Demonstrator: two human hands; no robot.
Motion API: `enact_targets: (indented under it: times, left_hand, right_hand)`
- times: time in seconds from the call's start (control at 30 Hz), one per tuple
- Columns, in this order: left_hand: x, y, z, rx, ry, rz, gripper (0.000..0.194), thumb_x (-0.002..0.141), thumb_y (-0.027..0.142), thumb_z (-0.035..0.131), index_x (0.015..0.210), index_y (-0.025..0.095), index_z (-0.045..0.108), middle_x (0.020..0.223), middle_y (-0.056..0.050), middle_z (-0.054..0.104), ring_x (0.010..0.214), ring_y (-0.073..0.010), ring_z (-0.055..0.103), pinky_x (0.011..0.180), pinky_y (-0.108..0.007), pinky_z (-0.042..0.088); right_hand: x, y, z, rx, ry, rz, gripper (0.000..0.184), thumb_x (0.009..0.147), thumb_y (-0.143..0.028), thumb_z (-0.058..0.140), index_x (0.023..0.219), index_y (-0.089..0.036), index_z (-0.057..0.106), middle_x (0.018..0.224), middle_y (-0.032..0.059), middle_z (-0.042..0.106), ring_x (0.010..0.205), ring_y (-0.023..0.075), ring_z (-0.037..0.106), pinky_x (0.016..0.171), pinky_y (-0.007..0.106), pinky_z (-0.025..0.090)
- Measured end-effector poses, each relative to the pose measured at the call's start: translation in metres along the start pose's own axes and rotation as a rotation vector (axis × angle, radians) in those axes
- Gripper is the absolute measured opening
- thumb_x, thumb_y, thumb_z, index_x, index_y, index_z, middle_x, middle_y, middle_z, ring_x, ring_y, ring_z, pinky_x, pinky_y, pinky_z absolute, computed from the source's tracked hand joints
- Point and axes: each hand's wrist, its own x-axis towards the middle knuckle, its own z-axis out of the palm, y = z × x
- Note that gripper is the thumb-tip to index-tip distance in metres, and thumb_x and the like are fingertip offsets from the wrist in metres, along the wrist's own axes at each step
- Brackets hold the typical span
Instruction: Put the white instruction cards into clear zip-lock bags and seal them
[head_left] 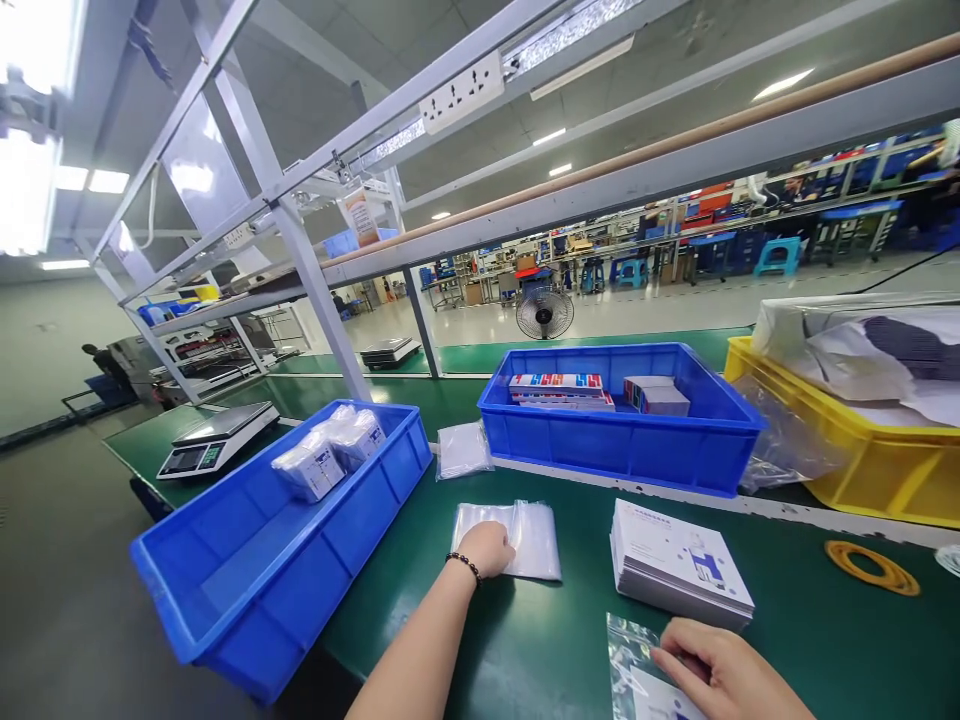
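Observation:
My left hand (486, 548), a beaded bracelet at its wrist, rests on a pile of clear plastic bags (538, 545) on the green bench. Its fingers are curled together at the top bag. Lower right, my right hand (709, 655) pinches the edge of a clear plastic bag (626, 650) with a white printed booklet (656, 695) showing in it; the bottom of this bag is cut off by the frame. Just beyond that hand stands a neat stack of white printed booklets (675, 560) with a blue figure on the cover.
At left, a blue bin (247, 600) holds wrapped white packs (326, 455). Another blue bin (615, 435) with printed boxes stands behind, beside a yellow crate (877, 470). More bags (463, 450), yellow rubber bands (871, 568) and a scale (217, 440) lie around; a metal shelf frame (315, 290) rises above.

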Motion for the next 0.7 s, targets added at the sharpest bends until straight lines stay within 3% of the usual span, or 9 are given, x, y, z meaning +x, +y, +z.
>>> enact_targets:
  times: [0.1,0.23,0.3,0.4,0.47,0.57,0.63,0.7]
  left_hand:
    - [-0.009,0.003,-0.006,-0.039,0.045,0.003,0.02,0.078,0.016,0.047,0.072,0.012,0.065,0.081,-0.012,0.067,0.079,-0.0206,0.06,0.064,-0.026,0.038]
    - [-0.033,0.025,-0.001,-0.134,0.046,0.075,0.03,0.083,0.021,0.036,0.076,0.012,0.063,0.072,-0.006,0.064,0.064,-0.0147,0.056,0.055,-0.022,0.035]
    - [-0.049,0.043,0.009,-0.182,-0.002,0.127,0.03,0.082,0.022,0.036,0.072,0.013,0.063,0.062,-0.002,0.061,0.054,-0.0119,0.051,0.05,-0.021,0.032]
    - [-0.066,0.07,0.027,-0.233,-0.071,0.22,0.025,0.076,0.023,0.043,0.058,0.015,0.059,0.052,0.001,0.054,0.049,-0.0108,0.043,0.047,-0.022,0.028]
    - [-0.069,0.083,0.036,-0.255,-0.083,0.27,0.027,0.074,0.025,0.046,0.049,0.016,0.053,0.047,0.002,0.048,0.048,-0.0111,0.038,0.047,-0.023,0.026]
    - [-0.063,0.093,0.048,-0.425,-0.113,0.265,0.034,0.074,0.034,0.049,0.044,0.018,0.043,0.044,0.003,0.041,0.046,-0.011,0.037,0.048,-0.024,0.027]
    - [-0.055,0.097,0.056,-0.681,-0.189,0.182,0.034,0.072,0.04,0.051,0.048,0.019,0.042,0.043,0.005,0.04,0.043,-0.01,0.038,0.047,-0.023,0.028]
    - [-0.048,0.1,0.065,-0.931,-0.281,0.069,0.032,0.07,0.043,0.052,0.051,0.019,0.043,0.042,0.006,0.041,0.038,-0.0087,0.038,0.043,-0.022,0.028]
  right_hand:
    - [0.002,0.0,0.0,0.02,-0.073,0.001,0.04,0.08,-0.052,0.043,0.057,-0.022,0.055,0.061,0.0038,0.061,0.055,0.0174,0.055,0.051,0.026,0.038]
    - [0.003,-0.004,0.003,0.127,-0.044,-0.008,0.051,0.082,-0.058,0.036,0.054,-0.02,0.055,0.06,0.0037,0.057,0.057,0.0164,0.052,0.055,0.027,0.039]
    - [0.004,-0.009,0.006,0.275,-0.076,0.04,0.055,0.079,-0.064,0.034,0.065,-0.018,0.061,0.063,0.0032,0.057,0.055,0.0151,0.051,0.054,0.027,0.041]
    - [0.005,-0.015,0.012,0.475,-0.147,0.173,0.065,0.076,-0.068,0.032,0.101,-0.015,0.062,0.059,0.001,0.056,0.046,0.0137,0.049,0.047,0.026,0.042]
    - [0.005,-0.018,0.013,0.428,-0.119,0.179,0.063,0.079,-0.06,0.033,0.112,-0.013,0.059,0.06,0.0028,0.061,0.05,0.0172,0.056,0.052,0.029,0.047]
    - [0.003,-0.015,0.011,0.22,-0.022,0.07,0.048,0.082,-0.044,0.035,0.11,-0.016,0.062,0.086,0.0105,0.07,0.083,0.0246,0.065,0.077,0.036,0.049]
    - [0.001,-0.007,0.012,0.13,-0.011,0.008,0.043,0.083,-0.037,0.034,0.111,-0.02,0.062,0.099,0.0106,0.069,0.093,0.0251,0.064,0.082,0.036,0.048]
    - [-0.001,0.005,0.017,0.084,-0.001,-0.032,0.043,0.084,-0.034,0.032,0.115,-0.023,0.06,0.1,0.0087,0.07,0.089,0.0238,0.065,0.078,0.035,0.05]
